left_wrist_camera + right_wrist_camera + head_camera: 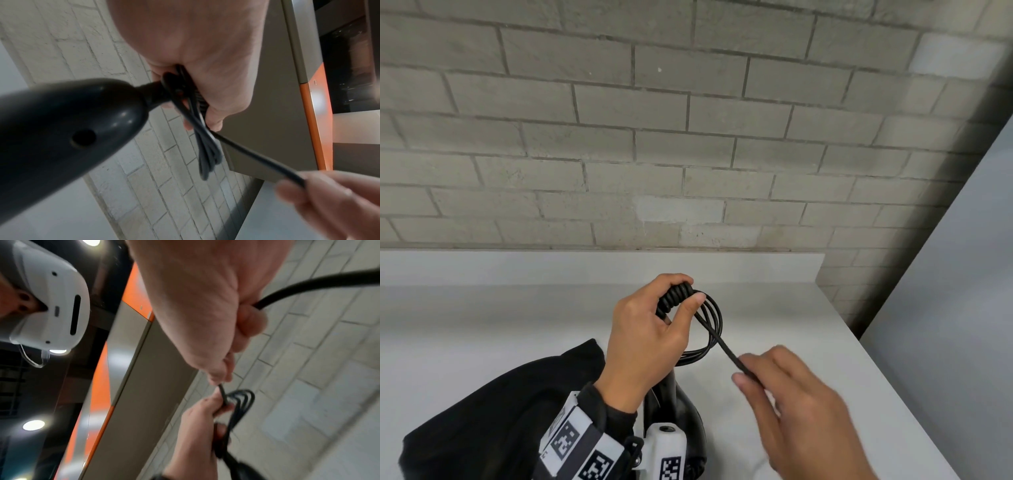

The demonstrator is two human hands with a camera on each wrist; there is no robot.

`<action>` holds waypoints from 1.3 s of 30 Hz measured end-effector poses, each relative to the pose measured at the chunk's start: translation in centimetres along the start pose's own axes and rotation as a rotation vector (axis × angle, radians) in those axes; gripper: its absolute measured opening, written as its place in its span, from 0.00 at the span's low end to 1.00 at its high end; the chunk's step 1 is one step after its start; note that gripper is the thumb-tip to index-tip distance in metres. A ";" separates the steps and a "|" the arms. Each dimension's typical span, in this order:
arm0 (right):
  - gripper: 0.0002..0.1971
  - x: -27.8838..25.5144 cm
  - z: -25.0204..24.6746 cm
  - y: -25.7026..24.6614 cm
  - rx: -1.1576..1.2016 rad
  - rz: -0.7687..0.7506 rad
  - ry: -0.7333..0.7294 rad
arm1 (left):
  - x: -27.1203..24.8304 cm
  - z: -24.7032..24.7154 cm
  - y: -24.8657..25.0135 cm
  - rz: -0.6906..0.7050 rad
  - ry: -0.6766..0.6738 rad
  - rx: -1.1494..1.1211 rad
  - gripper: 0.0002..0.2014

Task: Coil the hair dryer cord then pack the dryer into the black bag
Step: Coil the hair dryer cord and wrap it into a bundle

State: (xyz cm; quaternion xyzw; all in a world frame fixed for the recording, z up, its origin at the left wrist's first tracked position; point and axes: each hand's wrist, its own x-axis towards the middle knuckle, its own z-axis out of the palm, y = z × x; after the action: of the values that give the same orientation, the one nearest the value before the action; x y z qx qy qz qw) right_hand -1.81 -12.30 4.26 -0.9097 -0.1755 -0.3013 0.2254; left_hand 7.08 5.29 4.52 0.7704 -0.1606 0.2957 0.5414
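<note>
Head view shows the counter point(825, 325), then the black bag point(493, 404) at its near edge. Left hand point(650, 339) grips the looped cord point(717, 318), dryer point(61, 126) hanging below. Right hand point(791, 404) pinches the loose cord. Still coiling; next, wrap another loop

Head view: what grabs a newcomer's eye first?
The black cord at centre: the left hand grips a bundle of loops while the right hand pinches a taut strand pulled down and to the right. Below the left hand hangs the black hair dryer, huge in the left wrist view, with the black bag lying on the white table at lower left.
</note>
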 end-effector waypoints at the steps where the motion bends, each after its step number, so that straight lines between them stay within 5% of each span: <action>1: 0.09 0.6 -1.1 0.3 0.016 -0.054 0.020 | 0.0 -0.1 0.1 0.005 -0.022 -0.021 0.09; 6: 0.08 3.9 -5.0 1.4 0.249 -0.058 0.038 | -0.4 -0.6 0.7 0.035 -0.170 -0.204 0.10; 12: 0.06 6.7 -3.6 1.1 0.524 0.102 0.088 | -0.7 -0.9 1.3 0.166 -0.315 -0.362 0.17; 23: 0.10 4.5 2.5 -0.3 1.146 0.640 0.103 | -1.7 -0.2 1.9 0.214 -0.072 -0.361 0.14; 25: 0.04 4.1 2.6 -0.6 1.170 0.665 0.091 | -1.8 0.1 2.4 0.194 -0.021 -0.354 0.14; 29: 0.07 3.2 2.5 -0.7 1.198 0.668 0.078 | -1.8 0.4 2.5 0.117 0.051 -0.345 0.14; 33: 0.23 2.3 2.4 -0.6 1.281 0.491 0.010 | -1.7 0.6 2.6 0.052 0.090 -0.324 0.14; 39: 0.10 2.2 2.4 0.4 1.231 0.450 -0.144 | -1.4 0.5 2.8 -0.047 0.054 -0.318 0.10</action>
State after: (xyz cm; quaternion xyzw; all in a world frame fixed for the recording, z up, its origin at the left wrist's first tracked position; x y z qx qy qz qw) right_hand 1.19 -10.97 3.81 -0.6472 -0.1360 -0.0299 0.7495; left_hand 4.51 3.67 5.57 0.6704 -0.1730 0.2744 0.6674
